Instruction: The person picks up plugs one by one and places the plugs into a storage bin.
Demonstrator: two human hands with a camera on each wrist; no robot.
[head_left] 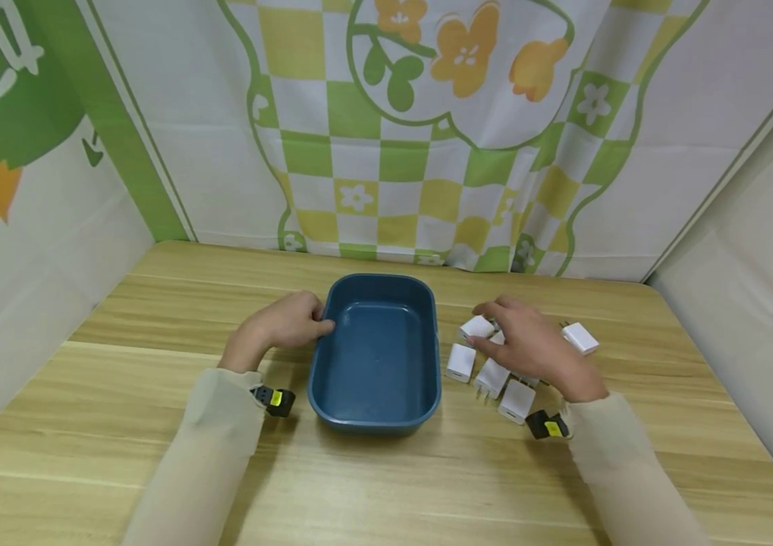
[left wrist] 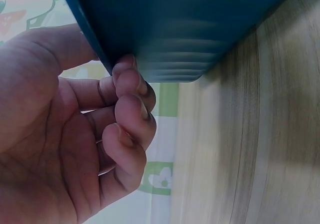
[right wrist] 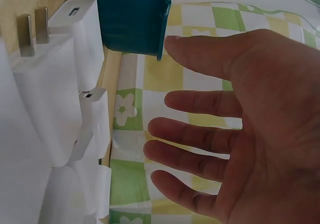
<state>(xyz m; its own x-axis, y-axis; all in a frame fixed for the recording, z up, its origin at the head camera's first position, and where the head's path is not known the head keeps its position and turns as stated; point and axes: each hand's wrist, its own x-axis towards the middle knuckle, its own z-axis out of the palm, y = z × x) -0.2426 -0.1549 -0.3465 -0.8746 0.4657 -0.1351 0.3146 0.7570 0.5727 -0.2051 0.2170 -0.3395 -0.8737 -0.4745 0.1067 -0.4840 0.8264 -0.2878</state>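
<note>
A blue rectangular bin (head_left: 378, 364) stands on the table with nothing inside. My left hand (head_left: 290, 322) pinches its left rim; in the left wrist view the thumb and curled fingers (left wrist: 131, 116) hold the edge of the bin wall (left wrist: 165, 28). Over a group of white plug adapters (head_left: 460, 362) to the right of the bin hovers my right hand (head_left: 529, 345). The right wrist view shows this hand (right wrist: 250, 129) with fingers spread and nothing held, beside the adapters (right wrist: 47, 93). Some adapters are partly hidden under the hand in the head view.
One white adapter (head_left: 579, 338) lies apart, to the right of the right hand. The wooden table (head_left: 120, 425) reaches back to a patterned curtain (head_left: 400, 189), with pale side walls left and right.
</note>
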